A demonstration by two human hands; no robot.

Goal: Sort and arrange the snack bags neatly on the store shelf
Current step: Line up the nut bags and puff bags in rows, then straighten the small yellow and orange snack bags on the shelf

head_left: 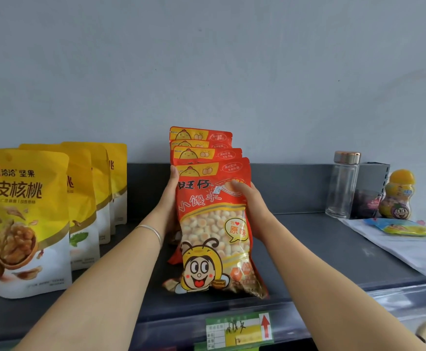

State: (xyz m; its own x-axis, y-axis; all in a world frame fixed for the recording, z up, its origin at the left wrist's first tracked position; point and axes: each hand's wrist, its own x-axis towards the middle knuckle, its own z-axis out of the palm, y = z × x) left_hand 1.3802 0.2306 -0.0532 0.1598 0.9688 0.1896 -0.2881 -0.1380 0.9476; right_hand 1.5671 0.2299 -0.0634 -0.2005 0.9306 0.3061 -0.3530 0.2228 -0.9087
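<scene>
Shelf [315, 226] dark grey, wall [207, 59] pale grey

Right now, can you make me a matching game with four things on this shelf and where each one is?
1 red snack bags
2 yellow walnut bags
3 clear bottle
4 price label

A front edge of the shelf
B standing at the left
C between left hand and right hand
D right, near the back

Pairs: 1-C, 2-B, 3-D, 4-A
</scene>
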